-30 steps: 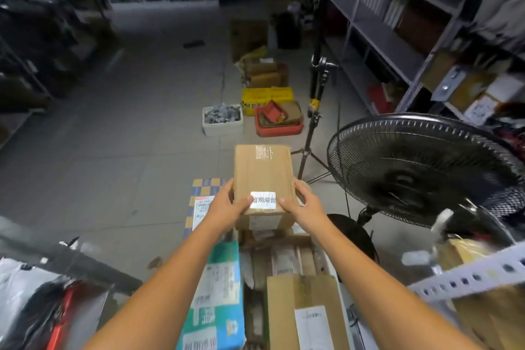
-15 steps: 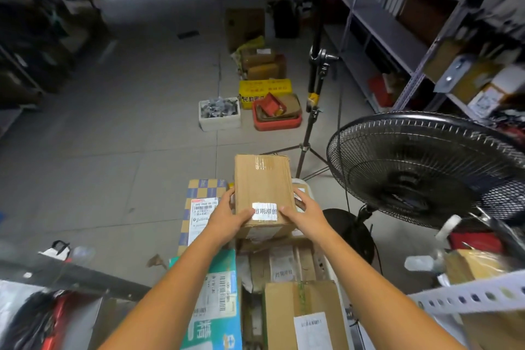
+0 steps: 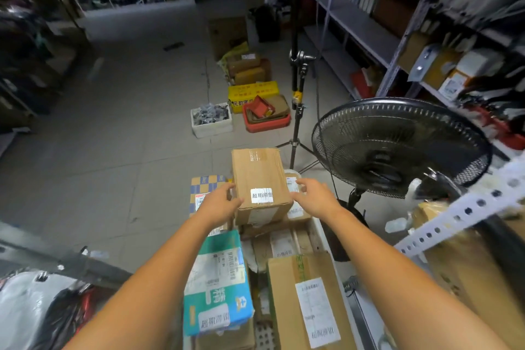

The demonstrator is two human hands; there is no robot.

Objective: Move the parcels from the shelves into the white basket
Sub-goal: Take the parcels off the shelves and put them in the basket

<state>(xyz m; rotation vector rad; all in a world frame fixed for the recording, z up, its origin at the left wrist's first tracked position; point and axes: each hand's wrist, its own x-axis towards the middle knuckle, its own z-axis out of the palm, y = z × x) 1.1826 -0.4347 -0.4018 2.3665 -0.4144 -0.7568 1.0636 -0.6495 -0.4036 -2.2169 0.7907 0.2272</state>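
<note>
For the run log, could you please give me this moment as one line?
brown box: lying atop parcels in white basket | left hand: touching box's left edge | right hand: open, beside box

parcel (image 3: pixel 260 179) brown | checked box (image 3: pixel 207 183) blue-yellow | carton (image 3: pixel 218 278) teal-white | fan (image 3: pixel 397 148) black | crate (image 3: pixel 252 92) yellow | tray (image 3: pixel 267 125) red

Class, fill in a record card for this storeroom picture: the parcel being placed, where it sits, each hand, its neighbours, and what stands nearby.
Parcel: brown cardboard box with a white label
Position: on top of other parcels in the white plastic basket
Left hand: touches the box's left edge; grip unclear
Right hand: fingers relaxed, beside the box's right edge
Neighbours: teal-and-white carton; long brown cardboard box
Nearby: black floor fan, to the right
</note>
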